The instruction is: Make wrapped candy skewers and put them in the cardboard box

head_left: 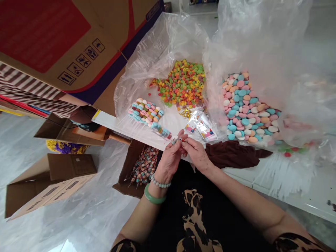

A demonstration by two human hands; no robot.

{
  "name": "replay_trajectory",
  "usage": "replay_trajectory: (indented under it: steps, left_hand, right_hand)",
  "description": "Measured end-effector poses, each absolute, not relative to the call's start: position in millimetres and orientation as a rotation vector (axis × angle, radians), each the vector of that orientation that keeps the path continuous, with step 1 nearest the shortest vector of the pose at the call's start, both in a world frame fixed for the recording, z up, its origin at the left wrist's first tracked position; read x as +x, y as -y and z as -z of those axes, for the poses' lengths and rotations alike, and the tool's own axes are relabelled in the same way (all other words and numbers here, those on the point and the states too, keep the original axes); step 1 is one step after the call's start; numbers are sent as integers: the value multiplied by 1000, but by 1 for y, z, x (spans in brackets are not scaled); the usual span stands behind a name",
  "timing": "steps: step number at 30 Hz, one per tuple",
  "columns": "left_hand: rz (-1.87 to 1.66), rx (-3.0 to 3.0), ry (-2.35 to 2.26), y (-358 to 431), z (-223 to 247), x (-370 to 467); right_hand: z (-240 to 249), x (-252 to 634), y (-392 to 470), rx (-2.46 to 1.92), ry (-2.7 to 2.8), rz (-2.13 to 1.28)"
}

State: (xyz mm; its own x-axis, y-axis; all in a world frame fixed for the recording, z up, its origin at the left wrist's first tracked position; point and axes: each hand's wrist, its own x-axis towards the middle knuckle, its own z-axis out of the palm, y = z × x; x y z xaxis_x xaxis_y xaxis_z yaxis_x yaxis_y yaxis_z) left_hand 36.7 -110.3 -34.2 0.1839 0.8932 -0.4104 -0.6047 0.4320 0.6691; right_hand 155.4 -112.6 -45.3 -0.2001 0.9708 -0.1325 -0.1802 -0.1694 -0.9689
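A candy skewer of pastel sweets, apparently in clear wrapping, slants up and left from my fingertips over the table edge. My left hand is closed around its near end and wears a beaded bracelet and a green bangle at the wrist. Right beside it, my right hand pinches at the same end, its fingertips meeting the left ones. Whatever small piece lies between the right fingers is hidden. Just beyond are a pile of candy skewers, gold twist ties and printed clear packets.
Ring candies and pastel candy discs lie on plastic sheeting. A brown cloth and white sticks are at the right. Below left, a carton holds finished skewers. A large cardboard box stands at upper left, near another person's striped sleeve.
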Motion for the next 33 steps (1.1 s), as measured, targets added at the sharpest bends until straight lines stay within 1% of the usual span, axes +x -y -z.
replay_trajectory:
  steps: [4, 6, 7, 9, 12, 14, 17, 19, 20, 21, 23, 26, 29, 30, 31, 32, 33]
  left_hand:
    - [-953, 443, -790, 115, 31, 35]
    - [-969, 448, -800, 117, 32, 34]
    - [-990, 438, -826, 117, 33, 34]
    - [-1025, 392, -895, 115, 38, 35]
    - [-1121, 296, -998, 109, 42, 36]
    - [-1178, 200, -1019, 104, 42, 40]
    - [-1186, 31, -962, 102, 38, 49]
    - [-1164, -36, -918, 102, 35, 55]
    - [-1145, -53, -900, 103, 34, 56]
    - [-1117, -59, -887, 105, 33, 57]
    - [-1087, -28, -877, 108, 34, 54]
    - [-1086, 156, -874, 113, 35, 44]
    - [-1002, 398, -815, 117, 36, 33]
    - [-972, 471, -810, 118, 36, 29]
    - [-965, 544, -828, 118, 35, 26]
    - [-978, 615, -869, 118, 35, 22]
    - [-1009, 684, -928, 118, 34, 19]
  right_hand:
    - [55, 151, 112, -748, 683, -2217]
    - [62, 150, 112, -687, 615, -2371]
    - [63, 150, 113, -724, 661, -2365]
    - [61, 151, 116, -949, 942, -2136]
    - [48, 152, 123, -1286, 1344, -1489]
    - [37, 152, 127, -1356, 1615, -1058]
    - [30, 147, 129, -1343, 2015, -485]
    - [32, 145, 125, -1366, 2108, -338]
    - [34, 144, 122, -1388, 2104, -347]
    - [37, 145, 118, -1409, 2062, -425]
    - [43, 147, 111, -1408, 1824, -820]
    - [50, 151, 104, -1258, 1377, -1433]
    - [53, 154, 105, -1067, 957, -1914]
    - [53, 156, 106, -1024, 827, -2016]
    - [51, 158, 107, -1024, 766, -2044]
    - [48, 161, 108, -1085, 803, -1974]
    - [44, 163, 109, -1183, 897, -1823]
